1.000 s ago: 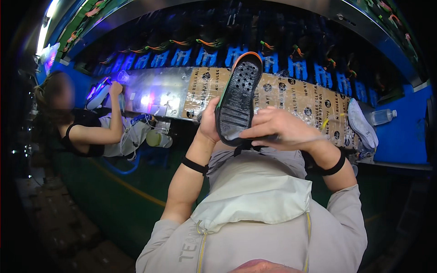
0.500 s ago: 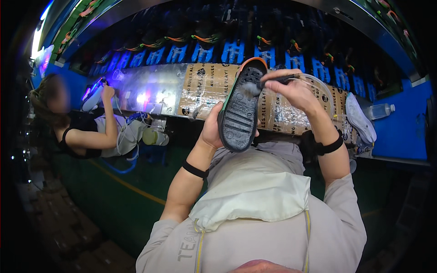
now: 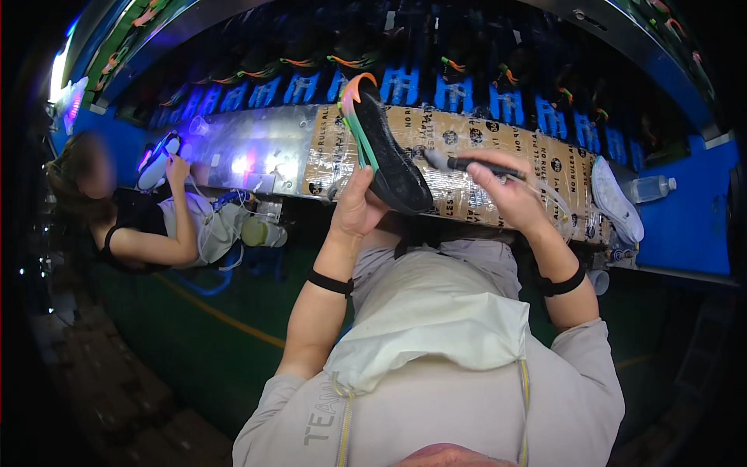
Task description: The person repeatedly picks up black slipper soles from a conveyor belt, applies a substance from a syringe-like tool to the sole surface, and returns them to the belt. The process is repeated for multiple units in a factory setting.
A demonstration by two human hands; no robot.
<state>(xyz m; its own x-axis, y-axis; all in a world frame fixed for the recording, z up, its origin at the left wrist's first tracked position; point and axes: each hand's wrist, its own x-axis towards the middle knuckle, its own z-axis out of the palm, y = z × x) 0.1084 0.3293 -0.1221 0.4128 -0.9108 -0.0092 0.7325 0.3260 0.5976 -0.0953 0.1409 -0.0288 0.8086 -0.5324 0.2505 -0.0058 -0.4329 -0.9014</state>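
My left hand grips a shoe sole by its lower left edge. The sole stands tilted, with a black inside and a side wall running from green to orange at the raised far end. In my right hand is a brush with a dark handle and a greyish bristle tip. Its tip points left and hangs apart from the sole, above the taped cardboard. A clear tube trails from the area of the brush handle down to the right.
Film-wrapped cardboard covers the bench before me; bare metal continues left. A white shoe-shaped piece and a clear bottle lie at right. Blue holders line the back. A co-worker at left handles a shoe.
The sole has turned and tilted, its far end swinging left, so its side wall shows. The brush has come out of the sole, and my right hand has moved nearer to me.
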